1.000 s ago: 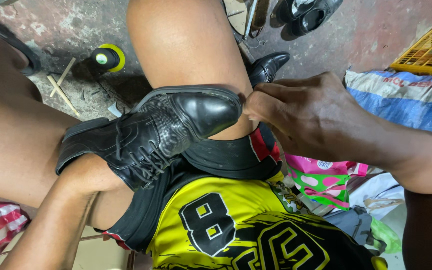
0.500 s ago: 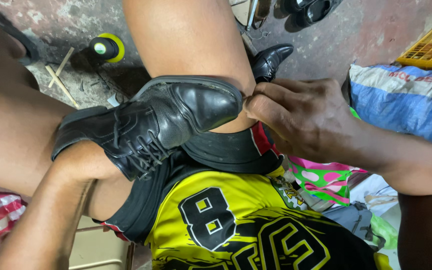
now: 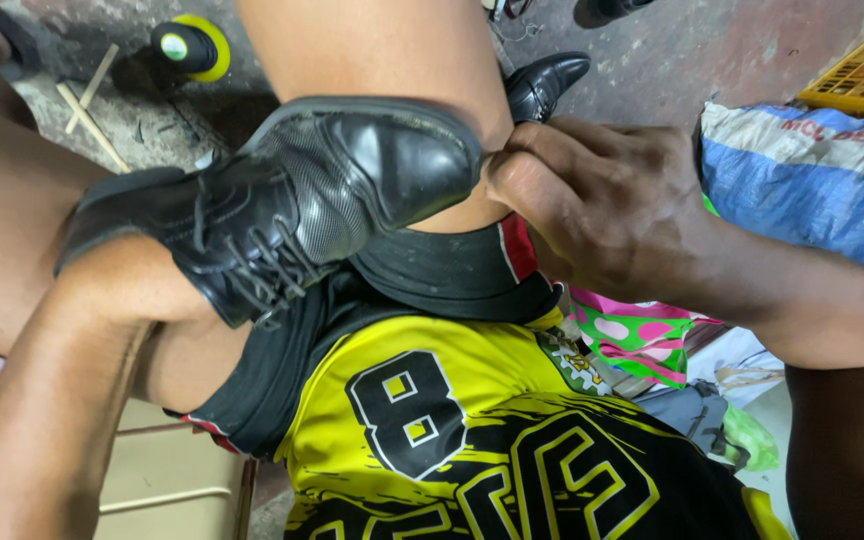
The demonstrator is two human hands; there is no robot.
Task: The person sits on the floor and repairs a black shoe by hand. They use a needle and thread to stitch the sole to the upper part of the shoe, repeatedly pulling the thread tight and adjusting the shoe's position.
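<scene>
A black laced shoe [image 3: 282,205] is being held across the person's thighs, the left hand [image 3: 127,285] being pushed inside it, so its fingers cannot be told. At the shoe's toe, the right hand [image 3: 602,205] is being kept clenched, its fingers pinching the toe edge. The work seems underway, not finished. One shoe is being worked; a second shoe [image 3: 542,85] is lying beyond the toe; one round black-and-yellow thing [image 3: 190,47] is lying beyond the heel.

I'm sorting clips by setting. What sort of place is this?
Probably a small shoe-repair spot: a black lace-up shoe sits on the person's lap, the right hand at its toe, another black shoe on the rough concrete floor.
</scene>
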